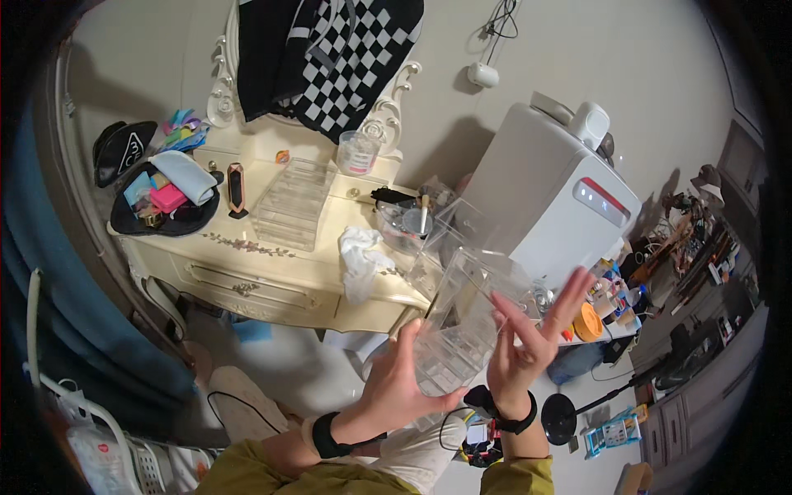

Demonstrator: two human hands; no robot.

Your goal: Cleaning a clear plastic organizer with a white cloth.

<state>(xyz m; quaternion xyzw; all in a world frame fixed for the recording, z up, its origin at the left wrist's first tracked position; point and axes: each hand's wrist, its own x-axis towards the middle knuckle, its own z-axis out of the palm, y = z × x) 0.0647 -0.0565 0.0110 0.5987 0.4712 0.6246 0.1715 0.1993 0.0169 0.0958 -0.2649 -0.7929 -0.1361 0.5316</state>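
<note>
My left hand [392, 388] grips a clear plastic compartment organizer [452, 356] by its near left side, thumb and fingers spread around it. The organizer is tilted in the air in front of the table's right end. Beside its right side is my right hand [526, 355], with some fingers stretched out and others bent, holding nothing I can see. Behind the held piece are more clear plastic boxes [462, 221], hard to tell apart from it. A crumpled white cloth [361, 260] hangs over the front edge of the cream dressing table [239, 285].
Another clear stepped organizer [294, 206] lies on the table, near a clear tub [358, 153] and a black bag of small items [169, 198]. A large white appliance [549, 186] stands at the right, beside bottles and an orange lid [587, 322]. A black round-based stand [559, 419] is on the floor.
</note>
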